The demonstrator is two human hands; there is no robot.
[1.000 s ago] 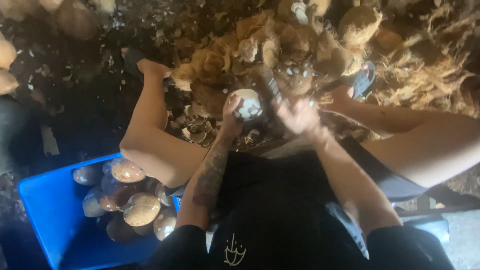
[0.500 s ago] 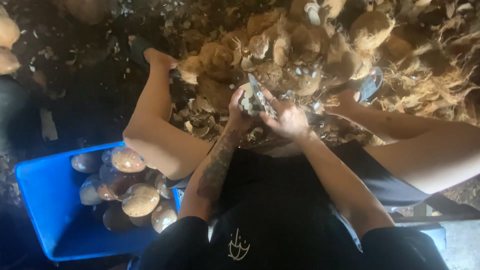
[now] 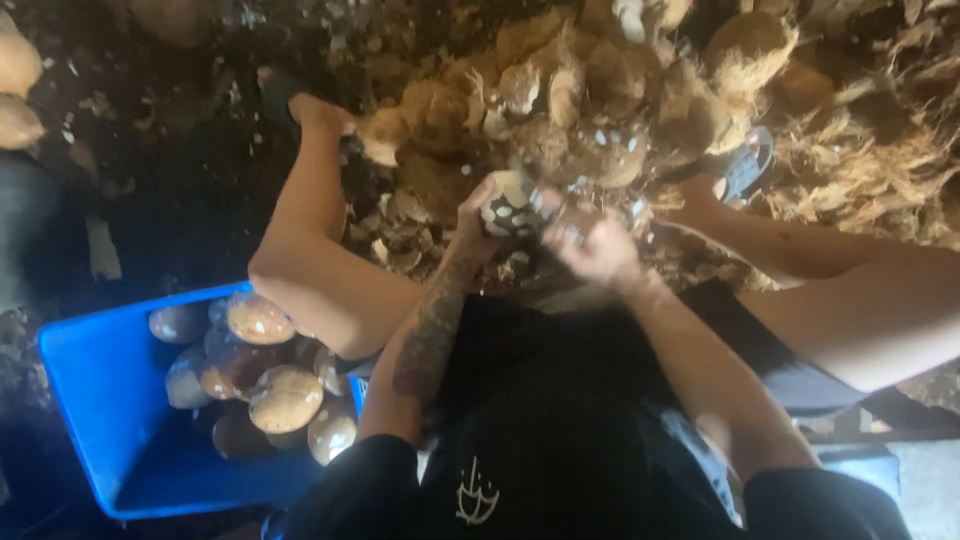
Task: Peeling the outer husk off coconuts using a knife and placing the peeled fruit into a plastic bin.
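Black cloth of the person's shirt (image 3: 560, 440) fills the nearest part of the view, with a small pale emblem seen low on it. To the left of the lap, a blue plastic tub (image 3: 95, 400) is set on the dark floor, and peeled coconuts (image 3: 285, 395), rounded and mottled brown and cream, are heaped in its right half.

Beyond the lap, between the two bare knees, a partly peeled coconut (image 3: 508, 205) is held up in front of the body. Its surface is seen as pale cream broken by dark brown patches of remaining skin. It appears nearly round, so no clear long axis or pointing direction can be made out; only its pale, patchy side is turned toward the camera.

The left hand (image 3: 475, 222) is wrapped around the coconut from the left and below, fingers curled onto it in a grasp; the forearm is tattooed. The right hand (image 3: 598, 245) is blurred just right of the coconut, close against it. It looks loosely clenched, but whether something is gripped in it cannot be told.

Farther off, a heap of brown husks and shell pieces (image 3: 600, 80) is piled across the ground, with stringy fibre (image 3: 880, 170) spread at the right.
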